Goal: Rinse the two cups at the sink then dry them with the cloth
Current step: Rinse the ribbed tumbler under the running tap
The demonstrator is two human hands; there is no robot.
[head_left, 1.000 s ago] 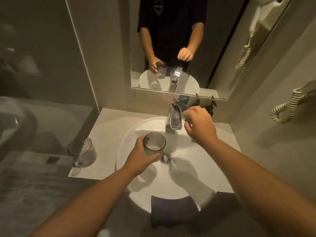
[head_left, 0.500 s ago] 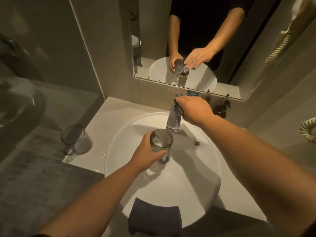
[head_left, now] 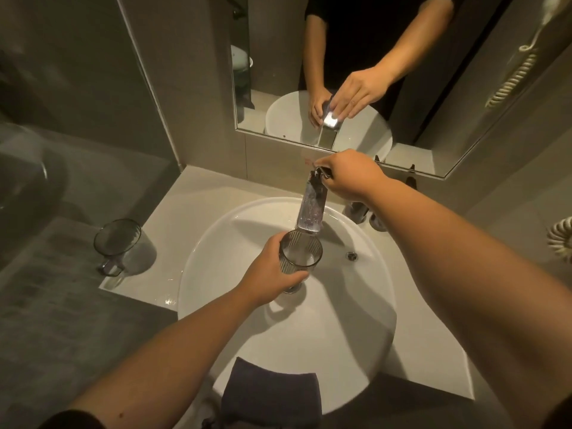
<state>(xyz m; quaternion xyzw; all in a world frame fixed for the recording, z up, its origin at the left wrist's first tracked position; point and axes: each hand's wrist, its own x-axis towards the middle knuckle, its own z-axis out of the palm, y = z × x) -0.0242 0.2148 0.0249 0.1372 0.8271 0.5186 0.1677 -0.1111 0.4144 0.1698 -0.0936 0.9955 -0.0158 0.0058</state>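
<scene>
The ribbed glass cup [head_left: 301, 253] sits in my left grip [head_left: 271, 275], upright over the basin of the white sink [head_left: 356, 320], its far rim just under the tip of the chrome faucet spout [head_left: 310, 209]. My fingers curl round its near side and hide that wall and most of the base; I cannot make out whether water is running into it, though the bottom shows a pale sheen. The glass is smoky and see-through, with fine vertical ridges.

My right grip [head_left: 351, 176] is up at the back of the faucet, fingers bent over the lever [head_left: 322, 172]. The hand covers most of the lever, so how firmly I hold it is hard to judge; only a small metal edge shows.

The second cup [head_left: 117, 241] stands upright on the pale desk [head_left: 198, 196] to the left of the sink, well apart from my hands, a handle low at its near side. The dark cloth [head_left: 272, 394] lies folded over the near rim of the sink, its lower end hanging out of sight.

The mirror [head_left: 402, 72] above shows both hands again. Dark bottles behind my right wrist are mostly hidden. A coiled cord [head_left: 560, 239] is cut off at the right edge.
</scene>
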